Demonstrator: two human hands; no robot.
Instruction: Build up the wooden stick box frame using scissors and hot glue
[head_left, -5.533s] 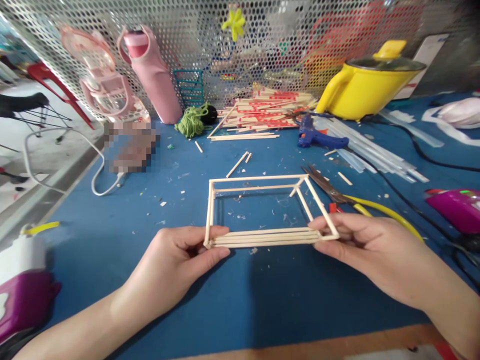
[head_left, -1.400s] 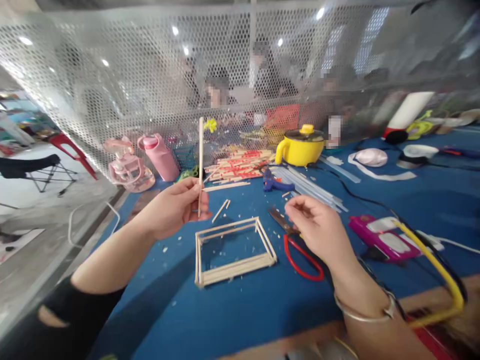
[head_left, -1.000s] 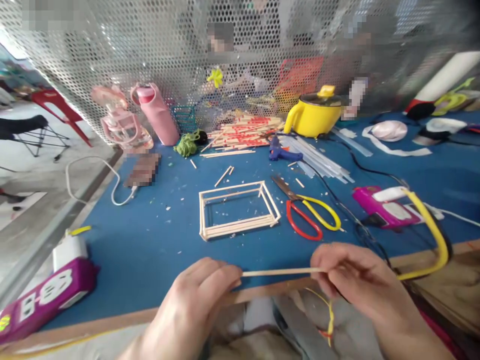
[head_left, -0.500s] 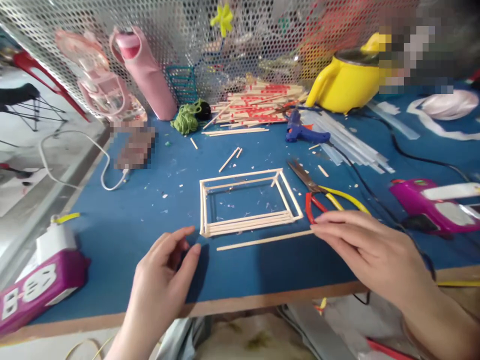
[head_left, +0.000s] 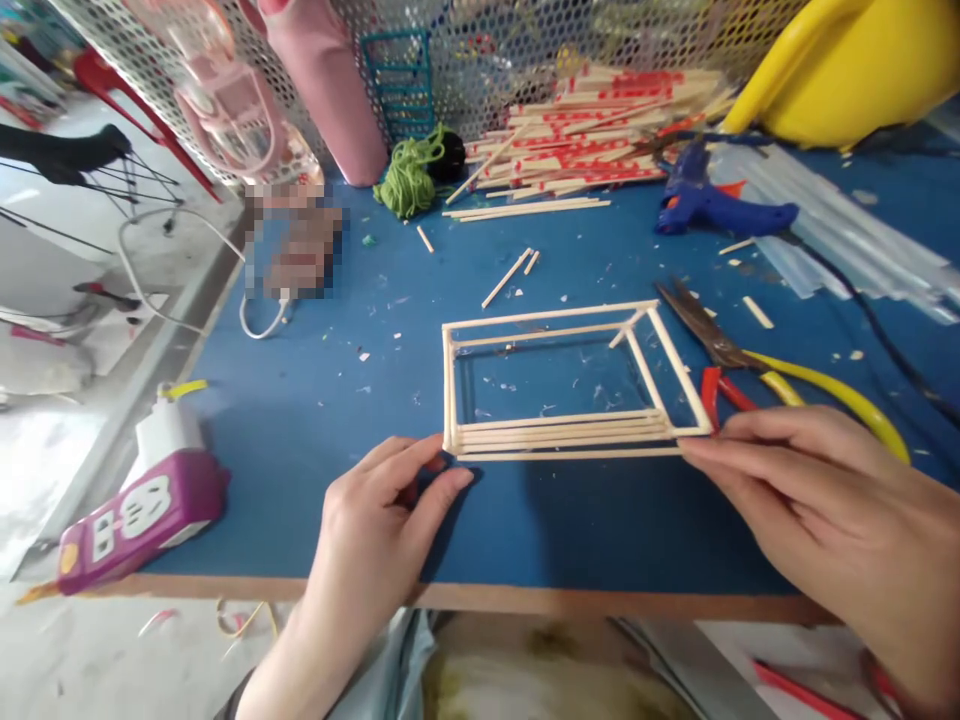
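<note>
A rectangular frame of thin wooden sticks (head_left: pixel 559 345) lies on the blue table (head_left: pixel 315 400). A loose wooden stick (head_left: pixel 570 456) lies pressed along the frame's near side. My left hand (head_left: pixel 379 510) pinches at the frame's near left corner, at the stick's left end. My right hand (head_left: pixel 817 495) has its fingers held together, their tips on the stick's right end at the frame's near right corner.
Scissors with red and yellow handles (head_left: pixel 750 365) lie right of the frame. A blue glue gun (head_left: pixel 712 205), a pile of sticks (head_left: pixel 592 125), green yarn (head_left: pixel 409 180), a pink bottle (head_left: pixel 330 85) and a yellow pot (head_left: pixel 862 65) stand behind. A purple power strip (head_left: pixel 139 515) sits at the left edge.
The loose stick, lying a little in front of the frame half a second ago, is now pushed against its near side. Both hands have closed in on the frame's near corners.
</note>
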